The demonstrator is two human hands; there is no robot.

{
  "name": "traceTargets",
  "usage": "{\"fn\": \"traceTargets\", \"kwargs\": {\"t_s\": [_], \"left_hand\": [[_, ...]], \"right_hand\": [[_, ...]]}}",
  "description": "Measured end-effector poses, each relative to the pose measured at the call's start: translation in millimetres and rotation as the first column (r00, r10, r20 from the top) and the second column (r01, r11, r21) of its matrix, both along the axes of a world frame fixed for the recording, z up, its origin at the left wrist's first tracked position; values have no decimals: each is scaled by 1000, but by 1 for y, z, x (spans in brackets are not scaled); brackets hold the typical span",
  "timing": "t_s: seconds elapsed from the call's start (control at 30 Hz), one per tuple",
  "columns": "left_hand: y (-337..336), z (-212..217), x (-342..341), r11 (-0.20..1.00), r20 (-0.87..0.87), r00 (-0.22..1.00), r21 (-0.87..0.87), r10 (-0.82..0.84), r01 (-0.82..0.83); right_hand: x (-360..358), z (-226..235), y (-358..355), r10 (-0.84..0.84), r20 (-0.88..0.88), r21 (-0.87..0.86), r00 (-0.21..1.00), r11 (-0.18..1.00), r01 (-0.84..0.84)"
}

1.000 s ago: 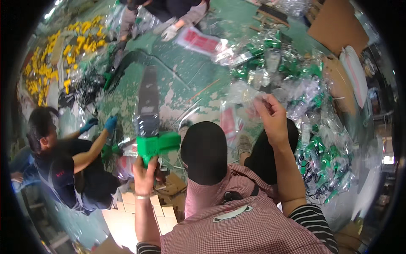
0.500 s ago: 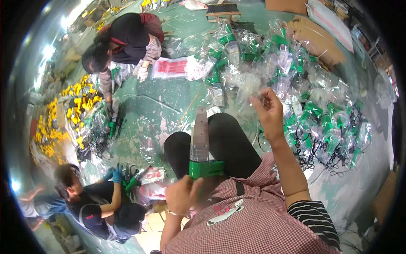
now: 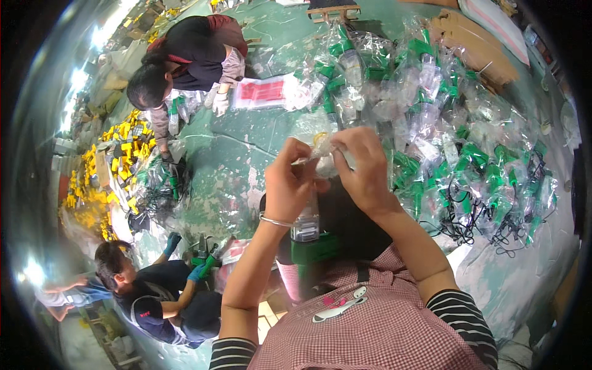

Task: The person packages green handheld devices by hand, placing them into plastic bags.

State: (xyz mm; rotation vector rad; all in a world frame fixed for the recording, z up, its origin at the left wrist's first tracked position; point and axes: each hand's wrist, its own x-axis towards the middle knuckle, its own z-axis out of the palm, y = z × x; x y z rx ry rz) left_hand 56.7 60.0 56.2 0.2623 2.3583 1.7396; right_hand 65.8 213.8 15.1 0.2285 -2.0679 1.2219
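Note:
Both hands meet in front of my knees over a crumpled clear plastic bag [image 3: 322, 148]. My left hand [image 3: 288, 182] pinches its left side. With bent fingers, my right hand [image 3: 365, 169] grips its right side. Beneath my hands a green and grey tool [image 3: 306, 237] rests on my lap, its green end toward me. My hands and wrists cover its long flat far part, and the near green part is blurred.
To the right lies a heap of bagged green tools [image 3: 431, 123] with black cords [image 3: 465, 222]. At far left spreads a pile of yellow parts [image 3: 111, 166]. Two people work at left, one beside red printed sheets [image 3: 262, 92], one in blue gloves [image 3: 196, 271]. Cardboard [image 3: 475, 46] lies at back right.
My left hand has left the green tool and risen to the bag. My right hand has brought the bag left, so both hands now hold it. The tool now lies on my lap.

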Motion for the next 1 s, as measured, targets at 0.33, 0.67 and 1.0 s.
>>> {"fn": "traceTargets", "kwargs": {"t_s": [0.33, 0.67, 1.0], "left_hand": [[-55, -52, -41, 932, -569, 796, -361, -206, -17], [-51, -63, -49, 846, -623, 769, -480, -143, -232], [-35, -63, -16, 989, -413, 904, -40, 114, -143]], "right_hand": [[-24, -45, -27, 50, 132, 188, 990, 979, -74], [-43, -47, -34, -43, 252, 332, 967, 942, -44], [-8, -37, -38, -43, 316, 258, 948, 965, -43]]}}
